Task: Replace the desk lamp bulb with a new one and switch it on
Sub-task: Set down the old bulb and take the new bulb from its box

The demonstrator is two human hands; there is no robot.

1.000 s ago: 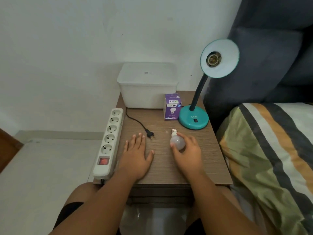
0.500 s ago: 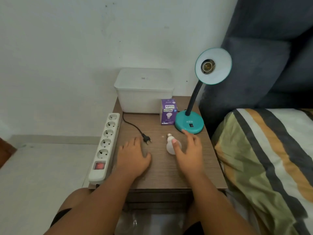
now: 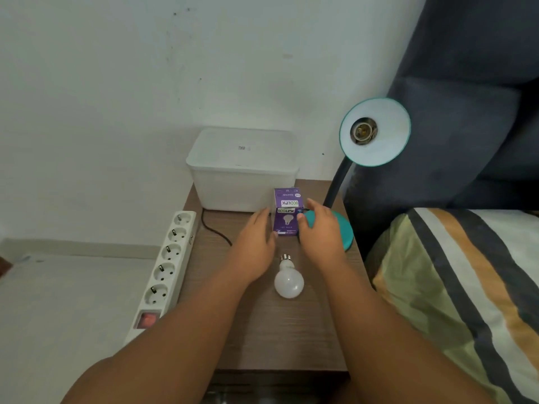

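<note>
Storage tub: the white lidded tub [image 3: 243, 170] stands at the back of my bedside table [image 3: 291, 330], against the wall; its frosted walls hide whatever is inside.
Bulb box: the purple carton [image 3: 287, 212] stands upright just in front of the tub, flaps closed, a bulb printed on its face; I cannot tell what it holds.
Old bulb: the white bulb [image 3: 288, 279] lies on its side mid-table, screw cap pointing away from me, between my forearms, touched by neither.
Lamp: the teal lamp [image 3: 374, 131] faces me with a bare socket; its base sits behind my right hand.
Left hand: my left hand [image 3: 256, 243] is spread, fingers just beside the carton's left edge, holding nothing.
Right hand: my right hand [image 3: 319, 228] is open too, thumb touching the carton's right side, not yet gripping.
Power strip: the white strip [image 3: 166, 269] lies along the table's left edge.
</note>
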